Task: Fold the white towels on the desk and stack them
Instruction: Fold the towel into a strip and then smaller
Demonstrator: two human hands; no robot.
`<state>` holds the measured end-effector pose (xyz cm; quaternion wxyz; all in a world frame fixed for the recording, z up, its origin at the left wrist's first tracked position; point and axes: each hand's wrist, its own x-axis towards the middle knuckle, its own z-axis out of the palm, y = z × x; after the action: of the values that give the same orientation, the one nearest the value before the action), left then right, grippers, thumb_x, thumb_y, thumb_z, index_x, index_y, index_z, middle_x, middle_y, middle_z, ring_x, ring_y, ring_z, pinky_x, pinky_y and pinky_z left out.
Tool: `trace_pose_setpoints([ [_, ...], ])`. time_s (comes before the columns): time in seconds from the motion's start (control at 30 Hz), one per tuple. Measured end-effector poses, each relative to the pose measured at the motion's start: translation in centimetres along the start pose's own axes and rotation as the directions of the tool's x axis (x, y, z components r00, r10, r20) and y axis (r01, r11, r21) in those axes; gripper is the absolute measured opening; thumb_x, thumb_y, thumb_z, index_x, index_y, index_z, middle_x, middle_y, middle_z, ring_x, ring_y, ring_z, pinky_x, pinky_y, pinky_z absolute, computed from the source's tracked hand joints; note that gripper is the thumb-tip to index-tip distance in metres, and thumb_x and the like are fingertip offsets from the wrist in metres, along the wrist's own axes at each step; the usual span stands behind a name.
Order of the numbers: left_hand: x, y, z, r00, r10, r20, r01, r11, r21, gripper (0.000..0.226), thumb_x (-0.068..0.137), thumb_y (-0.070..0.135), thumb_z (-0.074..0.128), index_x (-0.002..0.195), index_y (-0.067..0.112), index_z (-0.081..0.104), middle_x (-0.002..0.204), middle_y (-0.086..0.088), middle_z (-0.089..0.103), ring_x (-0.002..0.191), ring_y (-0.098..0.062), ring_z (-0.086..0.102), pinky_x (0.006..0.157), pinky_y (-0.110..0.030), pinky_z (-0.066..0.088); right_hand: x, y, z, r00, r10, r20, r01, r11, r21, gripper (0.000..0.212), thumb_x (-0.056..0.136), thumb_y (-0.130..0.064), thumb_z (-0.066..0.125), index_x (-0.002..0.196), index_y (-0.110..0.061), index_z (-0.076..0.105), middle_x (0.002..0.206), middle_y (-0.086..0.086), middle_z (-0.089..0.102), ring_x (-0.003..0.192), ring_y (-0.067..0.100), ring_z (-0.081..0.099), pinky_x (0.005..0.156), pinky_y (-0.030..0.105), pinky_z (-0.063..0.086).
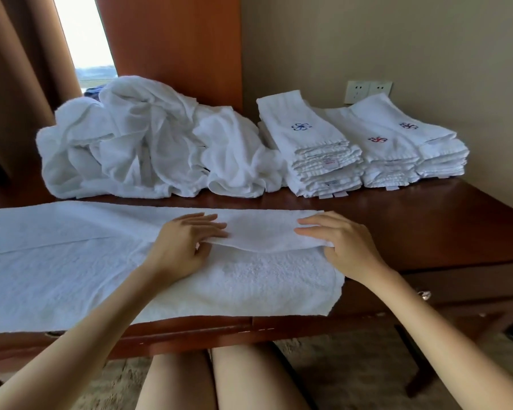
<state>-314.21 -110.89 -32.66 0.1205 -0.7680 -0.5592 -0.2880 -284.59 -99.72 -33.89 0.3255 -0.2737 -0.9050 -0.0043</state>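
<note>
A white towel (71,261) lies spread along the front of the dark wooden desk (427,226), its far long edge turned over toward me. My left hand (187,244) pinches that turned-over edge, fingers on top and thumb beneath. My right hand (338,238) pinches the same edge near the towel's right end. A crumpled heap of white towels (137,143) sits at the back left. Two stacks of folded white towels stand at the back right, one with a blue emblem (317,155), the other (409,149) with red and dark emblems.
The desk backs onto a wooden panel (175,39) and a beige wall with a double socket (367,91). A drawer knob (424,294) shows on the desk's front at right. Brown curtains (21,69) hang at left. My knees are under the desk's front edge.
</note>
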Motion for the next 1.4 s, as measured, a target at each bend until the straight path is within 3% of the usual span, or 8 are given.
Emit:
trace_pose_setpoints([
  [0.17, 0.0, 0.4, 0.0, 0.994, 0.023, 0.105, -0.017, 0.998, -0.065, 0.046, 0.071, 0.008, 0.046, 0.104, 0.019, 0.077, 0.110, 0.007, 0.071, 0.110, -0.012, 0.065, 0.096, -0.033, 0.052, 0.2, 0.7, 0.2, 0.985, 0.150, 0.087, -0.152, 0.988, 0.026, 0.068, 0.072, 0.018, 0.062, 0.121, -0.029, 0.068, 0.127, -0.013, 0.062, 0.120, 0.012, 0.055, 0.086, 0.030, 0.051],
  [0.33, -0.1, 0.3, -0.1, 0.985, 0.075, 0.158, -0.061, 0.994, -0.086, 0.051, 0.075, 0.024, 0.040, 0.116, 0.026, 0.071, 0.120, 0.010, 0.067, 0.115, -0.006, 0.060, 0.095, -0.022, 0.046, 0.4, 1.7, -0.4, 0.912, 0.363, -0.191, -0.361, 0.931, 0.048, 0.067, 0.079, 0.021, 0.040, 0.126, -0.021, 0.062, 0.126, -0.007, 0.060, 0.108, 0.012, 0.059, 0.073, 0.026, 0.050],
  [0.5, 0.3, -0.1, 0.2, 0.969, 0.091, 0.231, -0.068, 0.992, -0.106, 0.052, 0.077, 0.031, 0.042, 0.122, 0.031, 0.066, 0.130, 0.014, 0.060, 0.123, 0.000, 0.052, 0.097, -0.020, 0.043, 1.8, 2.9, -0.2, 0.716, 0.697, 0.040, -0.698, 0.712, 0.082, 0.029, 0.100, -0.037, 0.044, 0.123, -0.026, 0.059, 0.092, -0.016, 0.066, 0.088, 0.014, 0.066, 0.073, 0.033, 0.051],
  [0.67, 0.2, -0.2, 0.3, 0.971, 0.107, 0.212, -0.084, 0.990, -0.115, 0.048, 0.078, 0.032, 0.044, 0.120, 0.031, 0.068, 0.129, 0.014, 0.061, 0.122, 0.000, 0.052, 0.098, -0.023, 0.046, 3.0, 2.8, 0.3, 0.687, 0.714, 0.132, -0.720, 0.645, 0.256, 0.032, 0.091, -0.044, 0.061, 0.118, -0.027, 0.062, 0.100, -0.007, 0.065, 0.093, 0.014, 0.064, 0.084, 0.037, 0.053],
  [0.87, 0.3, -0.1, 0.2, 0.967, 0.139, 0.215, -0.115, 0.986, -0.122, 0.047, 0.078, 0.032, 0.045, 0.118, 0.028, 0.070, 0.127, 0.010, 0.062, 0.123, -0.005, 0.054, 0.096, -0.029, 0.051, 3.8, 2.8, 0.8, 0.718, 0.674, 0.176, -0.679, 0.621, 0.391, 0.031, 0.087, -0.024, 0.070, 0.118, -0.023, 0.063, 0.091, 0.001, 0.066, 0.094, 0.018, 0.064, 0.087, 0.036, 0.049],
  [1.07, 0.4, -0.1, 0.2, 0.953, 0.191, 0.234, -0.169, 0.979, -0.113, 0.044, 0.081, 0.032, 0.048, 0.119, 0.027, 0.069, 0.128, 0.007, 0.062, 0.120, -0.008, 0.057, 0.091, -0.030, 0.053, 5.2, 2.7, 1.3, 0.723, 0.674, 0.152, -0.681, 0.657, 0.324, 0.030, 0.090, -0.021, 0.067, 0.120, -0.018, 0.063, 0.091, -0.003, 0.062, 0.098, 0.020, 0.063, 0.079, 0.029, 0.046],
  [1.2, 0.5, -0.1, 0.3, 0.949, 0.203, 0.241, -0.179, 0.977, -0.118, 0.044, 0.081, 0.032, 0.048, 0.119, 0.027, 0.070, 0.128, 0.007, 0.063, 0.118, -0.009, 0.059, 0.090, -0.031, 0.054, 4.8, 2.5, 1.3, 0.699, 0.690, 0.191, -0.711, 0.641, 0.288, 0.053, 0.088, -0.024, 0.069, 0.137, -0.022, 0.048, 0.118, 0.002, 0.059, 0.106, 0.018, 0.058, 0.080, 0.027, 0.041],
  [1.4, 0.5, -0.2, 0.3, 0.954, 0.202, 0.223, -0.181, 0.977, -0.112, 0.043, 0.082, 0.032, 0.049, 0.119, 0.028, 0.069, 0.127, 0.008, 0.063, 0.118, -0.007, 0.059, 0.090, -0.032, 0.055, 3.8, 1.5, 0.2, 0.684, 0.664, 0.302, -0.716, 0.530, 0.455, 0.091, 0.081, -0.008, 0.075, 0.150, -0.036, 0.022, 0.154, 0.006, 0.017, 0.131, 0.026, 0.040, 0.099, 0.031, 0.044],
])
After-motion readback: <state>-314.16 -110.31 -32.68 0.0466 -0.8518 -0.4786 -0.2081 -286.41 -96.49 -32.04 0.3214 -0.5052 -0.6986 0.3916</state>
